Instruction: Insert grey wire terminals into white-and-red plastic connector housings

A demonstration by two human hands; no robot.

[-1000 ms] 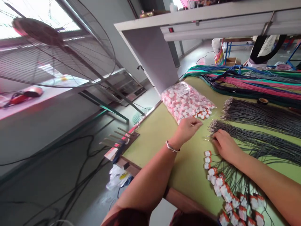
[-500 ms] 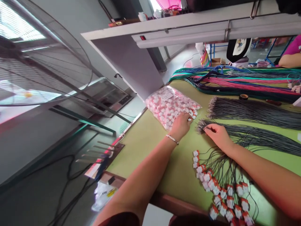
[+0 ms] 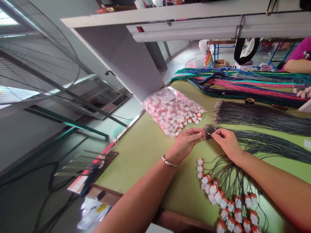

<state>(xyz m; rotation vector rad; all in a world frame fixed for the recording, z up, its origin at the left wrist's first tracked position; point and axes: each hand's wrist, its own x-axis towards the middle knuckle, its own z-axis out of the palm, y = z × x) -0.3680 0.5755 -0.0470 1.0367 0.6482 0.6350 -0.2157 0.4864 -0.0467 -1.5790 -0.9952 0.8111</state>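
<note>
My left hand [image 3: 188,142] is closed in a pinch just left of a bundle of black wires [image 3: 262,140]; whatever its fingertips hold is too small and hidden to make out. Beside it, my right hand [image 3: 225,140] pinches a black wire close to the bundle's metal-tipped ends [image 3: 207,129]. A clear plastic bag [image 3: 167,106] full of small white and orange connectors lies beyond my left hand, some connectors showing at its near right side. Below my right forearm, wires fitted with white and orange connectors [image 3: 213,191] spread toward the table's front edge.
Another black wire bundle [image 3: 257,115] lies behind, with a tape roll [image 3: 249,101] near it. Green, pink and blue wires [image 3: 233,84] cross the table's back. A pronged metal rack [image 3: 85,165] sits at the left edge, a fan [image 3: 36,58] beyond. A co-worker's arm [image 3: 297,66] rests at far right.
My left hand has moved from the connector bag rightward and nearer to me, up to the wire ends by my right hand. My right hand stays at the bundle. The view has shifted slightly.
</note>
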